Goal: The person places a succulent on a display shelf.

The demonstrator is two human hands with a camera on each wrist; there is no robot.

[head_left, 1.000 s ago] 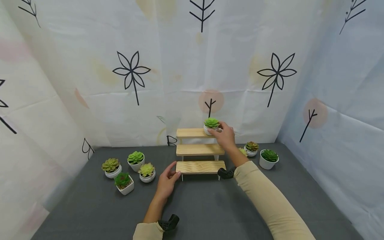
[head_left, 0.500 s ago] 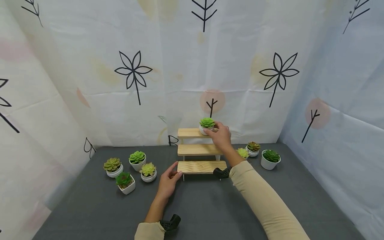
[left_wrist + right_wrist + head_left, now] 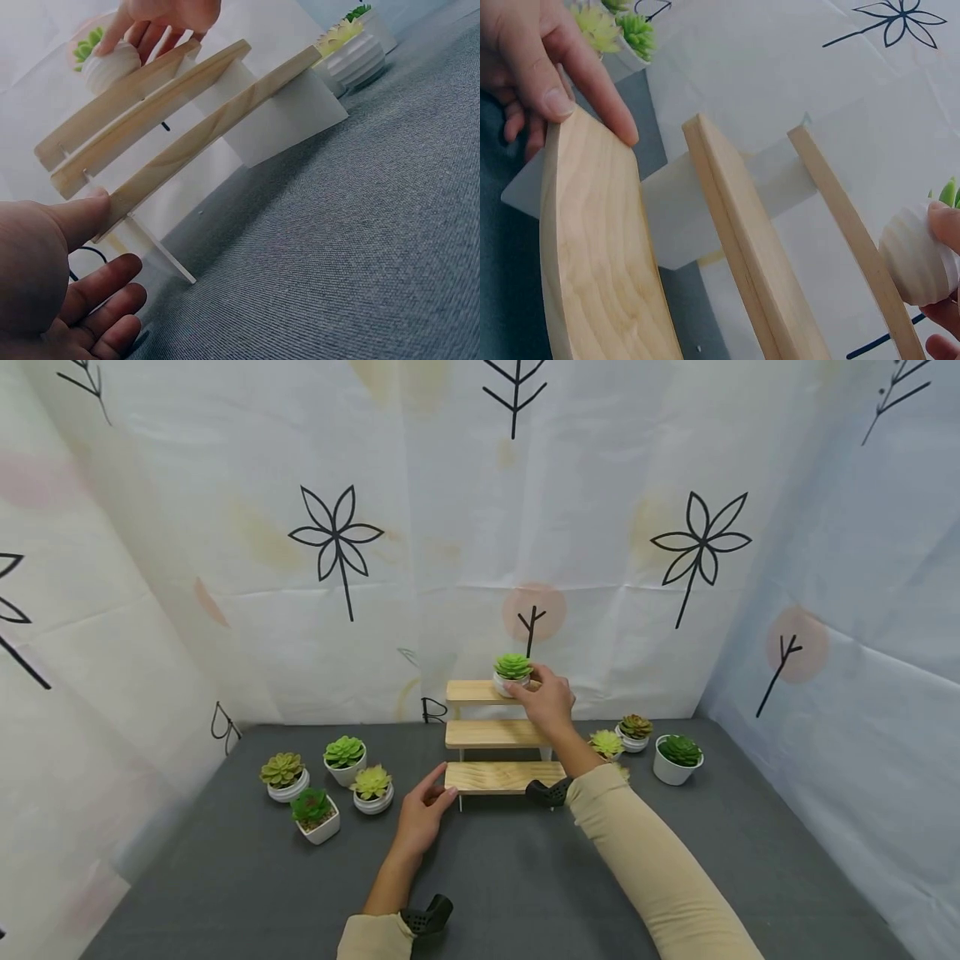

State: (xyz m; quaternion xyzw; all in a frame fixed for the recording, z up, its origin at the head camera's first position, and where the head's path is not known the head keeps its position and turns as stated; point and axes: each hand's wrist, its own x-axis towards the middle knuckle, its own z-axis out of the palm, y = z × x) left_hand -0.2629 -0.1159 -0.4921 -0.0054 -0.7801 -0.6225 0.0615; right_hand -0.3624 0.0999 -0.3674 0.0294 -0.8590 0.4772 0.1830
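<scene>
A three-tier wooden display stand (image 3: 505, 777) with white side supports stands at the back of the dark cloth. My right hand (image 3: 550, 700) grips a small potted succulent (image 3: 512, 667), bright green in a ribbed white pot, at the top tier (image 3: 468, 692). In the left wrist view its pot (image 3: 111, 71) sits against the top board's edge, with thumb and fingers round it. My left hand (image 3: 420, 814) holds the left end of the lowest tier. In the right wrist view, the left thumb and forefinger straddle that board's end (image 3: 592, 187).
To the left stand several potted succulents, among them a dark green one in a square pot (image 3: 321, 831) and a yellowish one (image 3: 372, 785). At the right are a reddish-green succulent (image 3: 634, 728), a yellow one (image 3: 606, 743) and a dark green one (image 3: 678, 752). A printed fabric backdrop (image 3: 465, 510) hangs behind.
My right hand has shifted the potted succulent leftward along the top tier, away from its right end. The left hand has stayed at the lowest tier's left end.
</scene>
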